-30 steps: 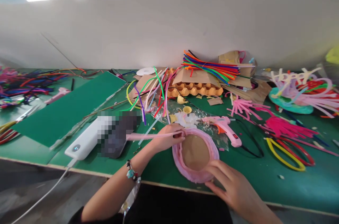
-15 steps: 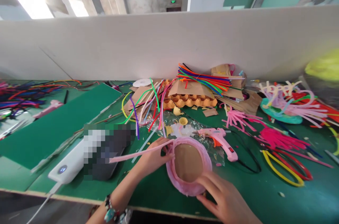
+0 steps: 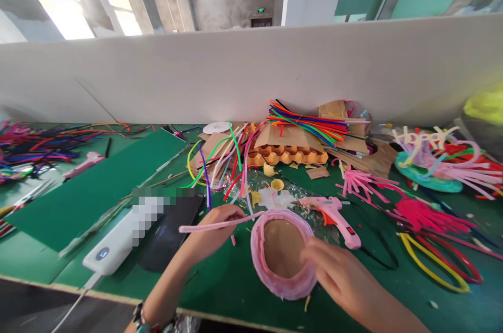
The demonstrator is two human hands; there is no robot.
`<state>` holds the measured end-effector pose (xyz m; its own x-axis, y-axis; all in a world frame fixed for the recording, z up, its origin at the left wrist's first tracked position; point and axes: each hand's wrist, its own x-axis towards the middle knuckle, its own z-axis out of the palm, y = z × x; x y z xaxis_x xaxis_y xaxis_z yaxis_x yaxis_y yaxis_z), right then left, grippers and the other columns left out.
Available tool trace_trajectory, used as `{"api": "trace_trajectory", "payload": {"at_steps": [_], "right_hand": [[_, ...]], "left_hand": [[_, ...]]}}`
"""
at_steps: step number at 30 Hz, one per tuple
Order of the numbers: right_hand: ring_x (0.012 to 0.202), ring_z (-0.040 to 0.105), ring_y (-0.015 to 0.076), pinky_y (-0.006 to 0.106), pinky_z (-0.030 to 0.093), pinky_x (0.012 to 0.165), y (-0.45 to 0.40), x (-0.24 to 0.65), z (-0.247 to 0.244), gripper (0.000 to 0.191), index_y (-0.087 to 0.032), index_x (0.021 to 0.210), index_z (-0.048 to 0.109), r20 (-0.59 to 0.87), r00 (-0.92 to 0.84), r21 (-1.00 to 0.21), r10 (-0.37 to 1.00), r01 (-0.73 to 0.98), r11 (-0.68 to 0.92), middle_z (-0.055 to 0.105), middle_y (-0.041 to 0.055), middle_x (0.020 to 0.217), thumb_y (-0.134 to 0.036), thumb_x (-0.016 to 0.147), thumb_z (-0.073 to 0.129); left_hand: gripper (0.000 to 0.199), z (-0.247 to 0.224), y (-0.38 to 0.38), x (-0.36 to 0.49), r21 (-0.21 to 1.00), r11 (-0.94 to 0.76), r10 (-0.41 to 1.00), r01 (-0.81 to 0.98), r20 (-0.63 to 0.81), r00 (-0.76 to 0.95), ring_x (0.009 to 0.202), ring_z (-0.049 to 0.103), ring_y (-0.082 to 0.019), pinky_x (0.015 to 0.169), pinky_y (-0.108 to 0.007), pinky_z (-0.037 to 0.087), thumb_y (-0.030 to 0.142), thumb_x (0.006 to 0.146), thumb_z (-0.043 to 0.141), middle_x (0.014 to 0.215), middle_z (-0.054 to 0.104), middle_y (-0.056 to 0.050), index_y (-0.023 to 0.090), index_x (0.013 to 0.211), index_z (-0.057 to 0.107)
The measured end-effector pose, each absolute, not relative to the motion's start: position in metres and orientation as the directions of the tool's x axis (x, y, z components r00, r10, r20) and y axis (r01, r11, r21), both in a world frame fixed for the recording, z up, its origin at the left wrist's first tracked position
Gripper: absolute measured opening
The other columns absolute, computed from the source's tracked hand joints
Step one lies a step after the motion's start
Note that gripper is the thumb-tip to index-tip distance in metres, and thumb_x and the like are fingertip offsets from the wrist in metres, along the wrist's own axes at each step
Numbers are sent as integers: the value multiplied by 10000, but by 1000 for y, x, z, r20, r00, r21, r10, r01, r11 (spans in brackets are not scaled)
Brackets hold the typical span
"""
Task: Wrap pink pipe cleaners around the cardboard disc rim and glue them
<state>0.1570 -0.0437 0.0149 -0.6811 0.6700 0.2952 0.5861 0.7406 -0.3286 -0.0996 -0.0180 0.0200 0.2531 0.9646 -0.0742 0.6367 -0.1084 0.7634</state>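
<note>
Retracted leftward from the pink ring (image 3: 259,265) since the earlier frame: left hand (image 3: 220,224). White power bank (image 3: 113,244) lies at left, just beside the dark phone (image 3: 173,236). Left hand is positioned next, fingers bent, apart from the ring; whether it grasps anything cannot be told. Pink pipe cleaner (image 3: 210,226) crosses over this hand, its right end at the ring's far edge. Ring lies near the table's (image 3: 220,291) near edge, between both hands. Right hand (image 3: 334,272) touches the ring's right rim, fingers curled; thumb hidden, so grip cannot be confirmed. Pink glue gun (image 3: 334,212) lies farther right, beyond the ring.
</note>
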Motion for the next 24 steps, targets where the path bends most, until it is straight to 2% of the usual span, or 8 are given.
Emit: {"api": "trace_trajectory", "payload": {"at_steps": [3, 8, 12, 15, 20, 24], "right_hand": [[648, 588, 100, 201, 466, 582, -35, 158, 26, 262, -209, 834, 504, 301, -689, -351, 660, 563, 748, 594, 10, 764, -33, 757, 326], [635, 561, 81, 185, 444, 581, -19, 159, 42, 226, -213, 831, 495, 378, -684, -343, 624, 523, 780, 563, -4, 754, -83, 824, 311], [719, 580, 92, 192, 445, 627, -7, 157, 65, 206, -219, 858, 492, 475, -672, -256, 568, 512, 820, 570, 7, 799, -114, 851, 315], [701, 571, 77, 172, 441, 605, -1, 153, 82, 220, -211, 891, 478, 521, -695, -164, 496, 489, 857, 552, 9, 811, -64, 834, 323], [701, 535, 74, 180, 437, 633, 6, 149, 93, 219, -196, 865, 453, 644, -633, -62, 429, 516, 854, 503, 20, 807, -24, 811, 329], [715, 531, 89, 204, 435, 632, 9, 150, 88, 215, -207, 881, 444, 631, -606, -108, 484, 549, 829, 497, 27, 836, -34, 808, 341]], "left_hand": [[217, 31, -15, -104, 685, -153, 969, 713, -37, 244, 614, 517, -116, 579, -209, 397, 161, 706, 377, 663, 570, 3, 154, 768, 585], [196, 42, -9, -109, 662, -220, 960, 717, 15, 281, 655, 545, -112, 600, -202, 407, 184, 747, 398, 736, 611, -2, 160, 803, 585], [184, 45, -2, -116, 599, -224, 967, 768, 39, 252, 676, 561, -119, 624, -210, 417, 185, 748, 420, 766, 630, -13, 164, 812, 591], [186, 45, 1, -123, 565, -220, 972, 795, 61, 226, 687, 568, -124, 642, -220, 423, 186, 750, 416, 783, 636, -19, 166, 829, 583], [183, 35, -13, -129, 589, -204, 970, 782, 17, 241, 685, 568, -133, 651, -232, 435, 246, 771, 434, 769, 637, -22, 168, 850, 580], [206, 21, -35, -121, 643, -159, 975, 749, -16, 221, 730, 576, -142, 690, -251, 443, 270, 797, 421, 825, 643, -23, 185, 877, 591]]}}
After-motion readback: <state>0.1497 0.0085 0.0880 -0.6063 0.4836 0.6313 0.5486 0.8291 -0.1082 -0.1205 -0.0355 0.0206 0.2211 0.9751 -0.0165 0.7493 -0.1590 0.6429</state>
